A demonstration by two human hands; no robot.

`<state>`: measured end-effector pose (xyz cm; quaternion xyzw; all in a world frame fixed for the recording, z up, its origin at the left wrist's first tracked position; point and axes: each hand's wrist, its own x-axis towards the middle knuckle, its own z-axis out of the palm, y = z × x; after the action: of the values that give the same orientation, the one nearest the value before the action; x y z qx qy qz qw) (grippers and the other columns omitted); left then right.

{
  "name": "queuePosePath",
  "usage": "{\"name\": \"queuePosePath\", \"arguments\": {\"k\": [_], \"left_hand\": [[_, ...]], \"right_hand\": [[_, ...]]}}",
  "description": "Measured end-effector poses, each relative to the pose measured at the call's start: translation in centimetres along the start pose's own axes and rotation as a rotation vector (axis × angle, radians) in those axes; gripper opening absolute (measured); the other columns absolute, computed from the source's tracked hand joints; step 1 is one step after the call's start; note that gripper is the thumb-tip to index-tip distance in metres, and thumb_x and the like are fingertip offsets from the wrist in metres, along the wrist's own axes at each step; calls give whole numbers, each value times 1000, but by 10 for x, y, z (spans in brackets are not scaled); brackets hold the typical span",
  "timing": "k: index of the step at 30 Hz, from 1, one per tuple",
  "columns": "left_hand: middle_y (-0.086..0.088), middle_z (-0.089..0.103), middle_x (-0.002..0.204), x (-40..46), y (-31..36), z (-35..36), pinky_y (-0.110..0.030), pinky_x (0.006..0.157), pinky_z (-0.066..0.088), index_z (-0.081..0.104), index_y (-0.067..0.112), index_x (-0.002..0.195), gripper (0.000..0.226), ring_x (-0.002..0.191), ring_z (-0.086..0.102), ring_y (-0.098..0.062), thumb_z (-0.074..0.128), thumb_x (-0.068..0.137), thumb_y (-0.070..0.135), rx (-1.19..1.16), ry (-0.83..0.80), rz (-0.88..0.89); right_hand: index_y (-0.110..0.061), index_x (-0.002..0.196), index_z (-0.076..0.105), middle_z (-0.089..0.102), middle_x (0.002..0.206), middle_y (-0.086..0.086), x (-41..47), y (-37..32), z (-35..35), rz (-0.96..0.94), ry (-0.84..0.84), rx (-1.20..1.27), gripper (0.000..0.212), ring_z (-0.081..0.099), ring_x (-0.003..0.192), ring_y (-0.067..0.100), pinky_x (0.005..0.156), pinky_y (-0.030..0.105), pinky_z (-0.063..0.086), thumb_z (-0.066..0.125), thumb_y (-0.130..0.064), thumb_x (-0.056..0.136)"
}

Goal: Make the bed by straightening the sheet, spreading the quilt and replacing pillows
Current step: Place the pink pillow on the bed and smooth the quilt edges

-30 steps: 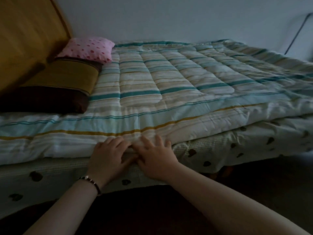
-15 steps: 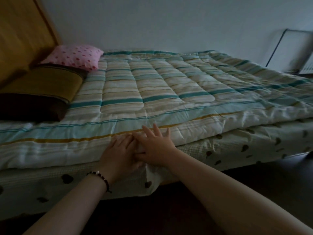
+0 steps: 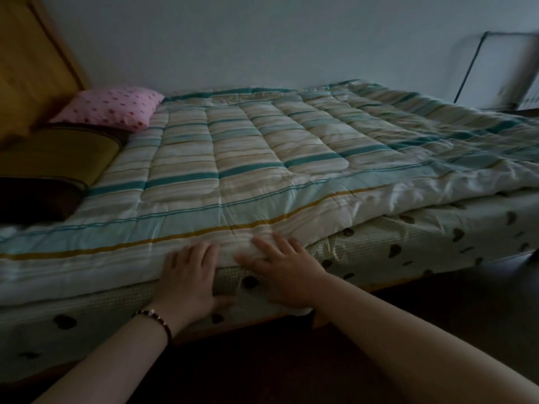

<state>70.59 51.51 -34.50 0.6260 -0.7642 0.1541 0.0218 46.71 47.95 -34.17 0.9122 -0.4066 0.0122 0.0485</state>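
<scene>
We see the quilt [image 3: 262,158], striped in teal, beige and white, spread over the top of the bed, its near edge lying along the near side of the mattress and its right part more rumpled. Under it the sheet [image 3: 408,246], pale with dark spots, hangs down the near side of the bed. Both our hands are at that near edge, close together but apart. Our left hand [image 3: 189,275] lies flat with straight fingers, fingertips on the quilt's edge and palm over the sheet below; its grip is open and holds nothing. Our right hand [image 3: 287,268] is just to the right, fingers spread and straight, pressing on the quilt's edge and the sheet, likewise with an open grip that holds nothing. A dark beaded bracelet [image 3: 156,319] sits on our left wrist. At the far left of the bed a pink spotted pillow [image 3: 112,107] rests near the wall, and nearer to us a brown and olive pillow [image 3: 55,161] lies beside it, both against the wooden headboard [image 3: 32,71]. A white wall [image 3: 262,39] stands behind the bed.
</scene>
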Motion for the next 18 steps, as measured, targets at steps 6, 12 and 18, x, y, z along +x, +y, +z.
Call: {"name": "queuePosePath", "arguments": {"k": [6, 12, 18], "left_hand": [[-4, 12, 161, 51, 73, -25, -49, 119, 4, 8, 14, 155, 126, 148, 10, -24, 43, 59, 90, -142, -30, 130], [-9, 20, 160, 67, 103, -2, -47, 118, 21, 12, 8, 153, 140, 145, 24, -27, 58, 49, 89, -9, -37, 177], [-16, 36, 152, 50, 106, 18, -44, 111, 23, 19, 4, 151, 128, 137, 37, -32, 86, 52, 49, -48, 63, 240]], "right_hand": [[-33, 158, 2, -1, 167, 1, 5, 48, -23, 164, -28, 68, 104, -5, 153, 27, 121, 59, 3, 58, -74, 79], [-31, 157, -2, -7, 166, 3, -10, 75, 4, 177, -46, 54, 118, -7, 151, 37, 119, 61, 6, 58, -82, 70], [-27, 155, 11, 16, 164, 13, -27, 78, 21, 88, 91, -49, 116, 18, 147, 45, 117, 59, 21, 76, -64, 67]]}}
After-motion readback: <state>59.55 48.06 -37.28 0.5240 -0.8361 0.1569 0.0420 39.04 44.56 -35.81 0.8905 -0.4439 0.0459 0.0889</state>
